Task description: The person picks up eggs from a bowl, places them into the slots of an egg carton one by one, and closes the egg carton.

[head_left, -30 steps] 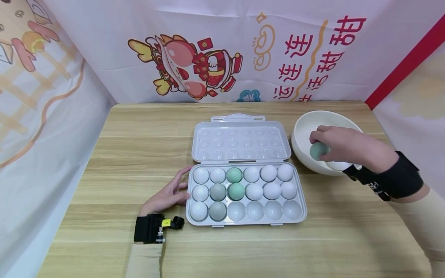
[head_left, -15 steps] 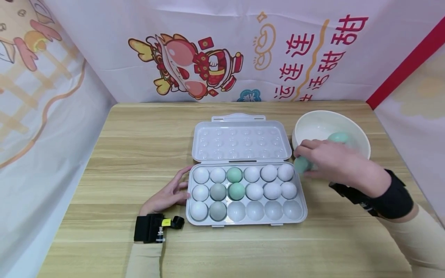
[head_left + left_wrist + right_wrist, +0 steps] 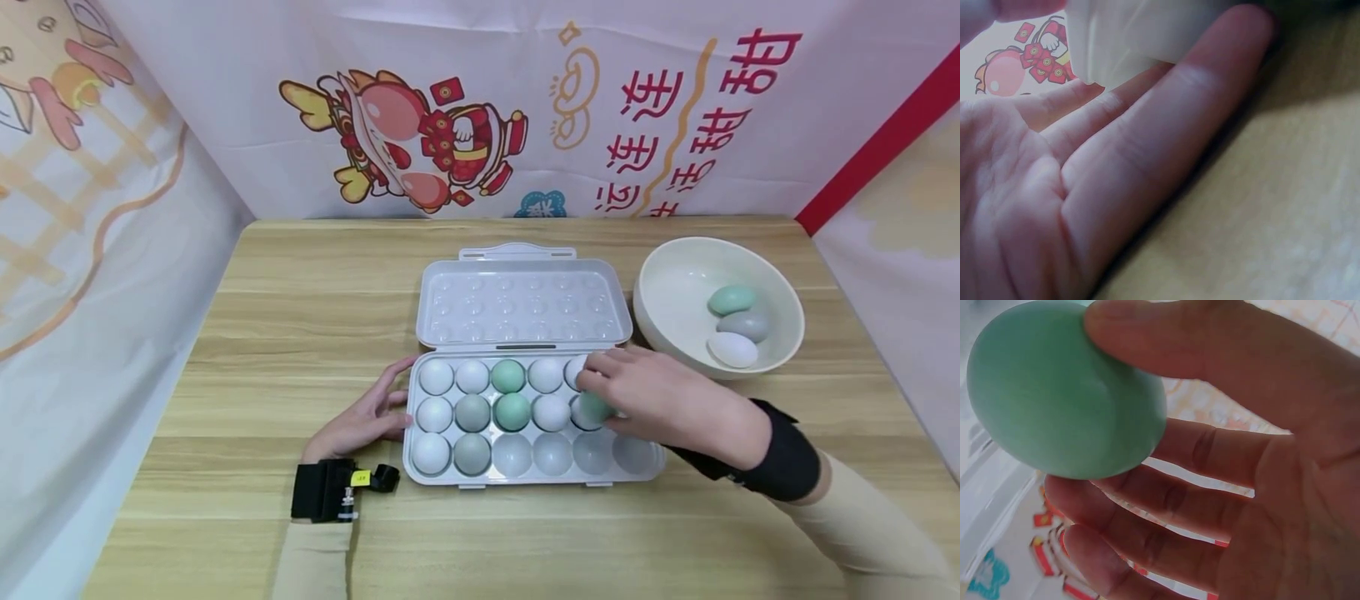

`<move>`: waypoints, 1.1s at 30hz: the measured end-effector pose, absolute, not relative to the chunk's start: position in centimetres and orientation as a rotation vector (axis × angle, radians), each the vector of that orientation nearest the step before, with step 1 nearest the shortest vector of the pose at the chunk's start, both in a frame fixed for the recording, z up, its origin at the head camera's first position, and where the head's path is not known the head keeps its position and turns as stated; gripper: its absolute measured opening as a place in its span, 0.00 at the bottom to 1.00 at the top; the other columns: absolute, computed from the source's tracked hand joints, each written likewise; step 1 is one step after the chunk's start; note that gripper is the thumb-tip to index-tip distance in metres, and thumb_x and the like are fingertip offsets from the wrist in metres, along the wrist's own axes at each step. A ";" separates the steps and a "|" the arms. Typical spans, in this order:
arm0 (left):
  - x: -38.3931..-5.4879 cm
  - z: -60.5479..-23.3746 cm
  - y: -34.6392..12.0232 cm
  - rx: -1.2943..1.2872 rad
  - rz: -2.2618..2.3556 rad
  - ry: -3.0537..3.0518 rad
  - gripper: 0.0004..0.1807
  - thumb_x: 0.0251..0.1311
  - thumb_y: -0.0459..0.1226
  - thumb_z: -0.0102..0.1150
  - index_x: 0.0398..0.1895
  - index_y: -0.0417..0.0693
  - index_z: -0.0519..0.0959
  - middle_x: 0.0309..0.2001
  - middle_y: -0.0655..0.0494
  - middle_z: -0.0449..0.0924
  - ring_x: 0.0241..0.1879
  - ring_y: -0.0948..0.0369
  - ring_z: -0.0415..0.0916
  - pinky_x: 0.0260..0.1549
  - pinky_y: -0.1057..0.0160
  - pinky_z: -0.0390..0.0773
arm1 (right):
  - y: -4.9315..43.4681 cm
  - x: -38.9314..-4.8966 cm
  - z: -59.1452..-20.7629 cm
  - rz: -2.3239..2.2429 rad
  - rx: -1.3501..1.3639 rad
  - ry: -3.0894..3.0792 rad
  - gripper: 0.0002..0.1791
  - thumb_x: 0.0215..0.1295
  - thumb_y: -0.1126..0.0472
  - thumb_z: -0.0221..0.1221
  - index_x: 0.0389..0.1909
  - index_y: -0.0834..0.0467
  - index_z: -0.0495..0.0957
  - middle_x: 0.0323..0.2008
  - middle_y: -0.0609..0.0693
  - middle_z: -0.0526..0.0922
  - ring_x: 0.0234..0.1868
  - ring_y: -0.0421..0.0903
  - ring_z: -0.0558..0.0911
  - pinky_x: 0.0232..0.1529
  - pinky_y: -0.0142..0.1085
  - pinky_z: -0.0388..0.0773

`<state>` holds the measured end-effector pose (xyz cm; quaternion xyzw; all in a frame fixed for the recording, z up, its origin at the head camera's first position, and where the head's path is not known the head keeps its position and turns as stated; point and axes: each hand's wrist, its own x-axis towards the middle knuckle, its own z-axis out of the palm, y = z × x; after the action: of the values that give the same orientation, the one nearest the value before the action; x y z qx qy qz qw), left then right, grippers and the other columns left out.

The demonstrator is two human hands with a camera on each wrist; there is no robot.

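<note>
In the head view my right hand (image 3: 652,396) pinches a green egg (image 3: 596,408) between thumb and fingers, over the right part of an egg carton (image 3: 480,480). The right wrist view shows this egg (image 3: 1063,394) large, thumb on top and fingertips beneath. White, grey and green eggs fill the carton's back two rows; in the front row, a white egg (image 3: 431,454) and a grey egg (image 3: 472,454) sit at the left, with bare cups to their right. My left hand (image 3: 365,419) rests at the carton's left edge, fingers extended along its side in the left wrist view.
A cream bowl (image 3: 667,329) stands at the back right, holding a green egg (image 3: 732,299), a grey egg (image 3: 743,325) and a white egg (image 3: 732,350). The carton's lid (image 3: 525,302) lies folded back behind it. Printed cloth (image 3: 247,100) hangs round the wooden table (image 3: 300,292).
My right hand has carried the green egg out of the bowl, left and toward me, to above the carton's right part. The left hand has stayed at the carton's edge.
</note>
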<state>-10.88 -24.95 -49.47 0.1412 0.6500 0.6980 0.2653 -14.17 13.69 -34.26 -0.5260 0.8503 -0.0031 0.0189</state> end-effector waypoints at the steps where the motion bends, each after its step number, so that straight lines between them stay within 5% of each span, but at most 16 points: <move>1: -10.9 -49.5 -25.0 0.383 1.887 1.752 0.45 0.66 0.28 0.52 0.77 0.57 0.38 0.64 0.23 0.56 0.54 0.41 0.72 0.44 0.43 0.79 | 13.3 -13.9 -34.3 -0.013 -1.675 2.640 0.24 0.41 0.59 0.77 0.38 0.58 0.76 0.32 0.47 0.73 0.34 0.47 0.75 0.35 0.41 0.76; 14: -11.0 -49.4 -24.9 0.387 1.885 1.751 0.45 0.66 0.28 0.52 0.77 0.57 0.38 0.64 0.23 0.56 0.54 0.40 0.72 0.44 0.43 0.79 | 8.6 -12.3 -37.2 0.066 -2.014 2.515 0.18 0.44 0.59 0.71 0.37 0.55 0.76 0.33 0.45 0.75 0.33 0.45 0.74 0.32 0.34 0.73; 20: -11.0 -49.2 -24.9 0.384 1.878 1.760 0.44 0.66 0.29 0.53 0.77 0.57 0.38 0.65 0.23 0.56 0.55 0.40 0.71 0.45 0.43 0.79 | 6.8 -12.1 -38.9 0.210 -2.155 2.567 0.07 0.54 0.63 0.64 0.33 0.53 0.76 0.30 0.44 0.74 0.29 0.42 0.73 0.27 0.30 0.69; 33: -10.8 -49.2 -24.8 0.385 1.886 1.758 0.45 0.66 0.28 0.52 0.77 0.56 0.38 0.64 0.22 0.56 0.54 0.40 0.72 0.45 0.43 0.79 | 4.9 -11.1 -41.8 0.344 -2.218 2.655 0.04 0.56 0.60 0.61 0.28 0.51 0.74 0.26 0.44 0.71 0.25 0.41 0.72 0.20 0.28 0.67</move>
<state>-10.84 -24.84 -49.24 0.1425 0.6503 0.6979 0.2643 -11.10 4.95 -41.79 -0.6290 0.7529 0.0976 -0.1670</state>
